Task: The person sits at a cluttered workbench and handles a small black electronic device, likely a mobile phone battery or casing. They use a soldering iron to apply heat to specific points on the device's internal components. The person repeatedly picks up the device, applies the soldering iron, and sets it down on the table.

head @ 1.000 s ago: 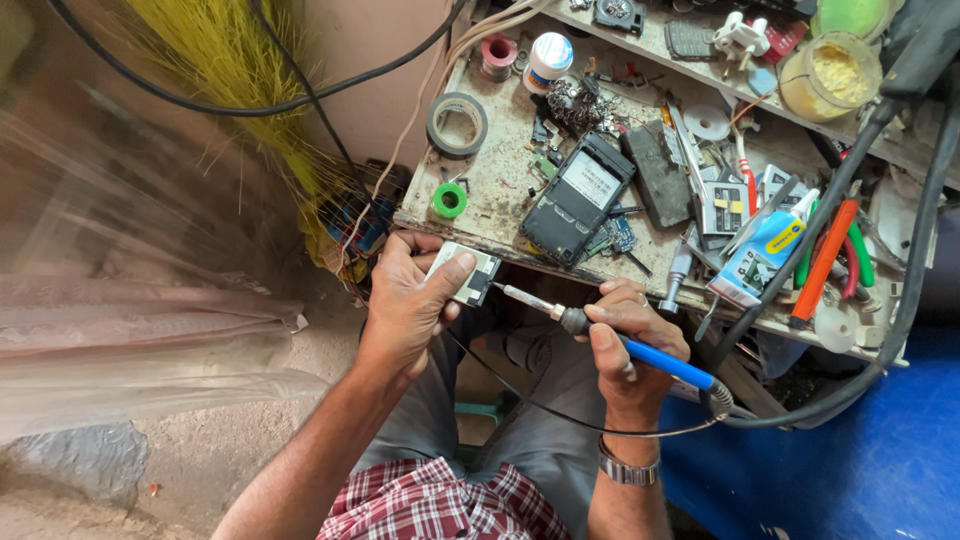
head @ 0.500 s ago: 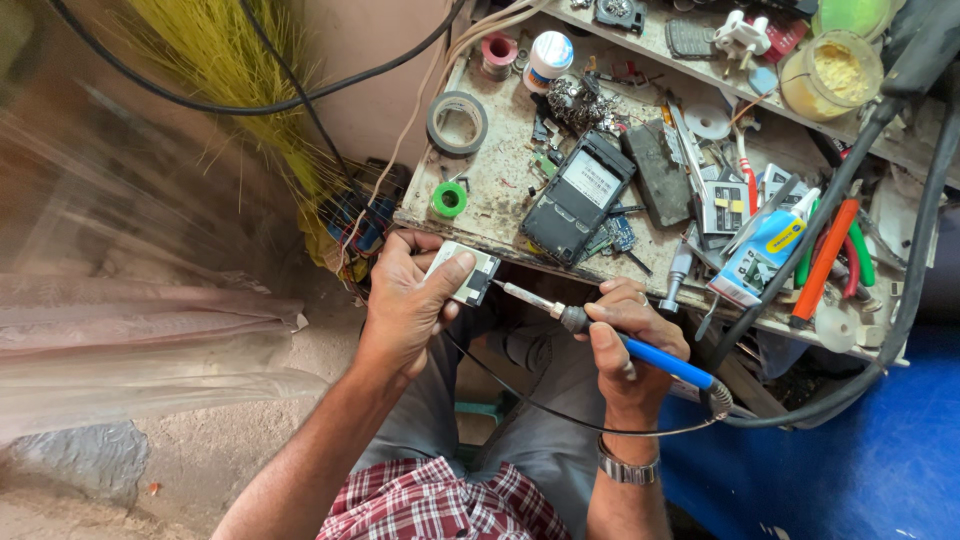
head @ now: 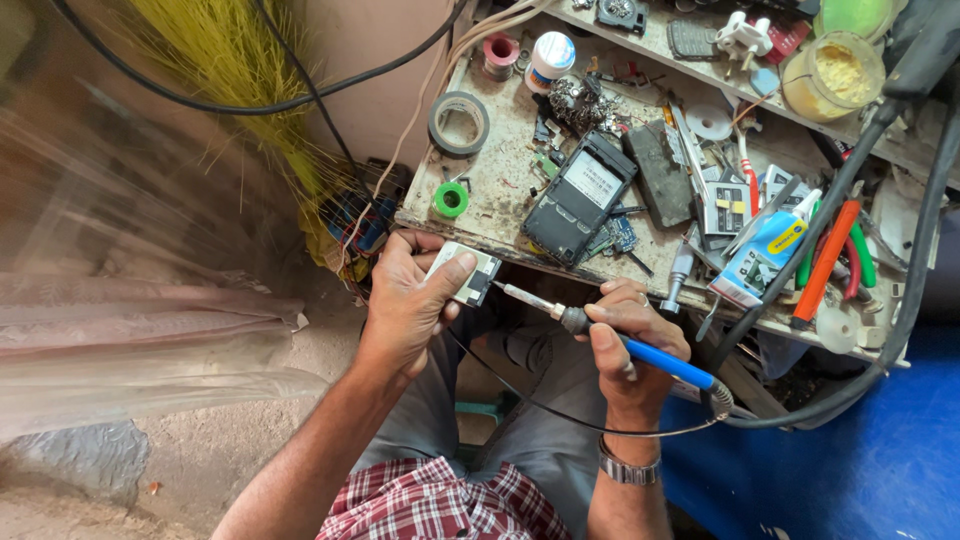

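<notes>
Just off the desk's (head: pixel 500 215) near edge, below the green tape roll (head: pixel 451 199), his left hand (head: pixel 405 305) is closed around a small white-and-dark module (head: pixel 466 273). His right hand (head: pixel 630 345) is wrapped around the blue-handled soldering iron (head: pixel 610 335). The iron lies nearly level, its handle to the right and slightly lower, its tip pointing left and touching the module.

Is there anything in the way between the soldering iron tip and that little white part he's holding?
Nothing visible. The right hand points the soldering iron straight at the small white part in the left hand, its tip right at the part's edge.
</notes>
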